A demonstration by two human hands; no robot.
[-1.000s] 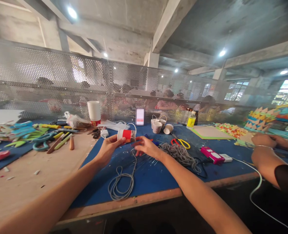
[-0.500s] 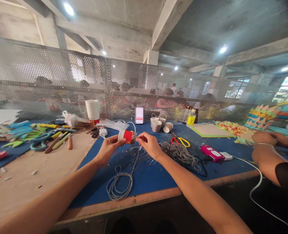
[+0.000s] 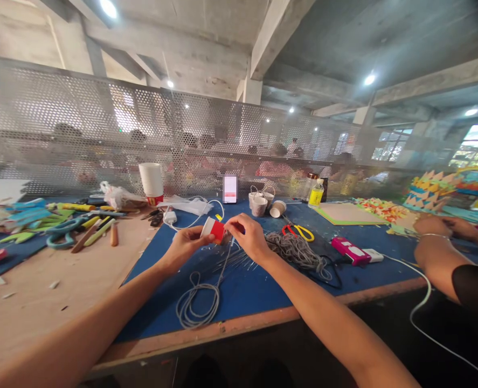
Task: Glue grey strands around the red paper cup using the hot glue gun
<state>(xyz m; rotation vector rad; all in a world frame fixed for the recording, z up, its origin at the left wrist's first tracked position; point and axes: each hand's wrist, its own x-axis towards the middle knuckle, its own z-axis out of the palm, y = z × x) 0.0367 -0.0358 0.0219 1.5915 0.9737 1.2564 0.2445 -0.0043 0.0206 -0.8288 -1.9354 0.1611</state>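
The left grip (image 3: 186,243) pinched the red-and-white paper cup (image 3: 213,230), which likely needed gentle pressure; whether the right grip (image 3: 248,235) pinched the thin grey cord (image 3: 219,291), I couldn't tell.

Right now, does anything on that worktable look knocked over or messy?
One small cup lies on its side, odd because the neighboring cups stand upright. Gray cord sits in a tangled heap, and pale scraps litter the tan board.

Red-and-white cup (image 3: 213,230), grey cord (image 3: 199,306), blue mat (image 3: 249,293)
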